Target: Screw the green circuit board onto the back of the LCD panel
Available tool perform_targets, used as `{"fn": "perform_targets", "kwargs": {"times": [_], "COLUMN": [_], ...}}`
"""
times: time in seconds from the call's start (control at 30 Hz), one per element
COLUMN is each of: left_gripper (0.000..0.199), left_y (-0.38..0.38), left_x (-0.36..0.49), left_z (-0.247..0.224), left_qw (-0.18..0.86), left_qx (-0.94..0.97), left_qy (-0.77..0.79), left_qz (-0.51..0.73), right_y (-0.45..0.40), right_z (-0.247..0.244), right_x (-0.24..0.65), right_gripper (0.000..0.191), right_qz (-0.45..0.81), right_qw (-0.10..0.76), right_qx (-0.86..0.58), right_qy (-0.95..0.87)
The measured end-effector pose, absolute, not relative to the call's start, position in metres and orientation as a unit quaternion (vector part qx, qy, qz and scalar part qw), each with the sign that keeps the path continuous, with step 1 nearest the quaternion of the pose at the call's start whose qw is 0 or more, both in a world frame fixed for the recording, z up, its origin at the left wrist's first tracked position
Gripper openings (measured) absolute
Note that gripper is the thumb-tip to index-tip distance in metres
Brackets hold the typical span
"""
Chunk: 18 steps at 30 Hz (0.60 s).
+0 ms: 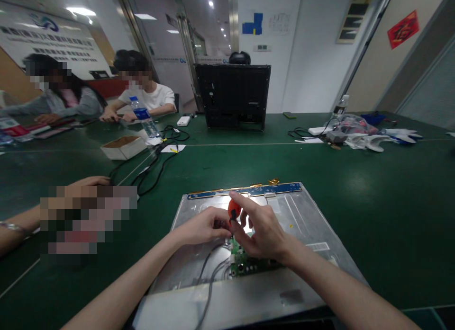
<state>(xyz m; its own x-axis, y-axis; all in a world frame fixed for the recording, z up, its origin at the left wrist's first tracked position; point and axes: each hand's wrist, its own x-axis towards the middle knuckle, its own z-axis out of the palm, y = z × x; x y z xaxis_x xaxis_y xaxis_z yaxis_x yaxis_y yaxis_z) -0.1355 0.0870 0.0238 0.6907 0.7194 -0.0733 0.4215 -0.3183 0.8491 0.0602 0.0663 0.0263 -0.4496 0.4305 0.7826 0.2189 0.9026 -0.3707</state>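
Observation:
A screwdriver with an orange and black handle (233, 209) stands upright over a green circuit board (245, 267), its shaft mostly hidden by fingers. My right hand (263, 226) is closed around the handle, index finger near its top. Beside it, my left hand (206, 225) has its fingers pinched together near the screwdriver's lower end, at the board's upper left corner; what they hold is hidden. The board is on a silvery metal display panel (302, 226) lying flat. Grey cables (209, 282) run from the board's left side. A narrow blue circuit strip (284, 189) lines the panel's far edge.
A black monitor housing (232, 95) stands across the green table (355, 188). To the left are a small open box (124, 147), a water bottle (145, 119) and black cables (161, 164). Gloves (373, 140) lie at right. Several people sit around, one close at my left.

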Motion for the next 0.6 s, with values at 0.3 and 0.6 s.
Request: {"fn": "perform_targets", "kwargs": {"times": [0.3, 0.6], "left_gripper": [0.005, 0.015], "left_y": [0.0884, 0.0861], "left_x": [-0.1365, -0.1368], "left_z": [0.0235, 0.0218], "left_qw": [0.456, 0.457], "left_qx": [0.8, 0.786], "left_qy": [0.357, 0.385], "left_qz": [0.156, 0.16], "right_y": [0.0661, 0.068], "right_z": [0.0261, 0.0263], "right_x": [0.0584, 0.0579], "right_gripper": [0.065, 0.059], "right_qz": [0.089, 0.084], "right_qw": [0.501, 0.505], "right_qx": [-0.204, -0.193], "right_qy": [-0.836, -0.837]}}
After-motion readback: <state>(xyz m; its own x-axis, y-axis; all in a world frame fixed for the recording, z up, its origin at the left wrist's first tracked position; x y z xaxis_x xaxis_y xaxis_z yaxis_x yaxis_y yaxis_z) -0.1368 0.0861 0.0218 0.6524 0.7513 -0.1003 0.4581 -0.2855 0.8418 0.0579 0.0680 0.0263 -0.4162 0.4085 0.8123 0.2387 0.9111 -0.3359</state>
